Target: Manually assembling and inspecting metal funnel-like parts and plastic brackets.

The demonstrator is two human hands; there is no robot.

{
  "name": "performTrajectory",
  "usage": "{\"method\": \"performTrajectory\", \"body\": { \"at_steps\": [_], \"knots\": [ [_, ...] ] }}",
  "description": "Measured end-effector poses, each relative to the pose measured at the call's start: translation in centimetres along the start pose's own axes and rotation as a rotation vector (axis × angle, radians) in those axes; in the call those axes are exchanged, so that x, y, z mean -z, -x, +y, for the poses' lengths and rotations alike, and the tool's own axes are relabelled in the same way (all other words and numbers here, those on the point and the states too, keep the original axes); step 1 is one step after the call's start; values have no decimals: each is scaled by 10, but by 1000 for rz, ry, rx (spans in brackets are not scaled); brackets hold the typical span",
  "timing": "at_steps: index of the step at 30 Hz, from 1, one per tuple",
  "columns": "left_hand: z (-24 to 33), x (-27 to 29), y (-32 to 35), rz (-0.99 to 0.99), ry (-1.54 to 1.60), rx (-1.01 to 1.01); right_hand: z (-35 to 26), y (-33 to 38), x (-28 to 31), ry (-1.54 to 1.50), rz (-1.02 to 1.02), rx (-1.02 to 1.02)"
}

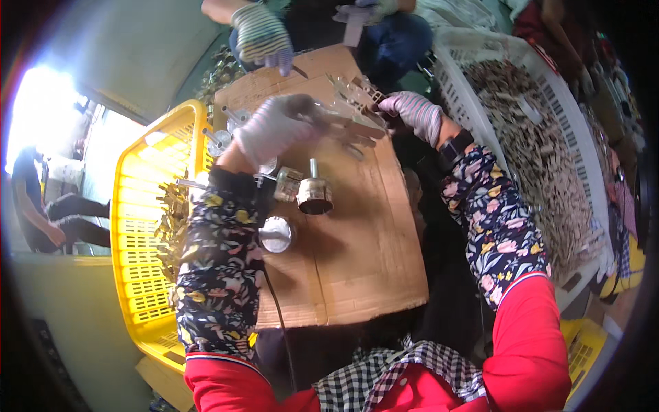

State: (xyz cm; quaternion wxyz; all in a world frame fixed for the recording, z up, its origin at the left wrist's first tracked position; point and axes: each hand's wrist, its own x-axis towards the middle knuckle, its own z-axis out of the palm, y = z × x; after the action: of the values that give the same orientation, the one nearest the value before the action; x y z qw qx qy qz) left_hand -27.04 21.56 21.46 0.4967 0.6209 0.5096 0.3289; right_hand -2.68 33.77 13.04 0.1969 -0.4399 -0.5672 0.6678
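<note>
My left hand (pixel 274 130), in a pale striped glove, is over the far part of a cardboard sheet (pixel 364 254). Motion blurs its fingers, which reach the near end of a cluster of flat brownish metal pieces (pixel 360 126). My right hand (pixel 416 115), also gloved, is closed at the cluster's far right end; what its fingertips pinch is hard to make out. Below my left hand stands a metal cup with a stem (pixel 314 197). A second, silvery cup (pixel 276 235) lies nearer me, and other stemmed cups (pixel 218 143) sit by my left wrist.
A yellow basket (pixel 123 226) with brass-coloured parts stands left of the cardboard. At right, a white crate (pixel 473 103) holds many small brownish pieces. Across from me, a co-worker's gloved hand (pixel 264 38) hangs over the cardboard's far edge. Another person (pixel 41 206) sits at far left.
</note>
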Motion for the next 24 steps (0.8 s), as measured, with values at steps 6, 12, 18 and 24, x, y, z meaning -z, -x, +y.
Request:
{"method": "performTrajectory", "body": {
  "at_steps": [6,12,18,24],
  "knots": [
    [111,-41,89,-26,-301,-398,-6,139,-21,-891,-329,-25],
    [42,-137,163,61,-590,-670,45,177,-11,-582,-151,83],
    [-81,-192,216,77,-964,-325,102,120,-40,-99,-120,-151],
    [-75,-191,265,-36,-1220,-108,132,78,-43,577,27,85]
  ]
}}
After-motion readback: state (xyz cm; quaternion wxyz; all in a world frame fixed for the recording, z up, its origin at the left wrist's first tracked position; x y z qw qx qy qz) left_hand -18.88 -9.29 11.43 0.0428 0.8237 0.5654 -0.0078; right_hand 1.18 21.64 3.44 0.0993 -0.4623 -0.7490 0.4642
